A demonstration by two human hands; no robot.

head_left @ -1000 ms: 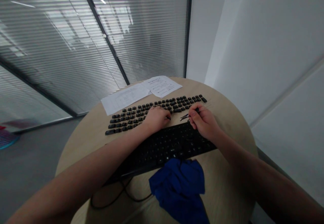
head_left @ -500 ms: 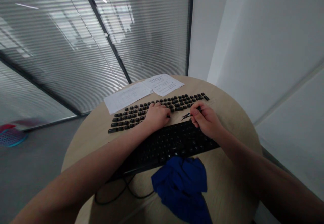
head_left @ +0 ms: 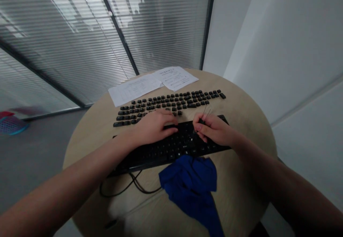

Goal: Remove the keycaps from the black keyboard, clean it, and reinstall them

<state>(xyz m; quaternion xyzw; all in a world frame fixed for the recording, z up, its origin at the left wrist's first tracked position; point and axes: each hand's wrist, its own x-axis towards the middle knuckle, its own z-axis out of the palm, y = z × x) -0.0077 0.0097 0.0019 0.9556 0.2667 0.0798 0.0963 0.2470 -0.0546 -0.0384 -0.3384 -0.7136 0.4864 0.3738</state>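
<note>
My left hand [head_left: 154, 128] lies over the upper edge of a black keyboard [head_left: 163, 151], fingers stretched and a little apart, with nothing seen in them. My right hand [head_left: 211, 128] is closed above the keyboard's right part. Out of its fist stick the thin wire prongs of what looks like a keycap puller [head_left: 206, 112]; its dark handle is mostly hidden by the fingers. Loose black keycaps [head_left: 160, 104] lie in rows just beyond the keyboard, the nearest ones close to my left fingers.
Two printed paper sheets [head_left: 136, 88] lie at the far side of the round wooden table [head_left: 249, 122]. A crumpled blue cloth [head_left: 190, 179] sits in front of the keyboard, beside a black cable [head_left: 118, 194]. On the floor at left stands a basket [head_left: 12, 124].
My left hand has drawn back from the keycaps onto the keyboard. My right hand has come over the keyboard, and the tool's prongs now point up and away. The view has tilted down slightly.
</note>
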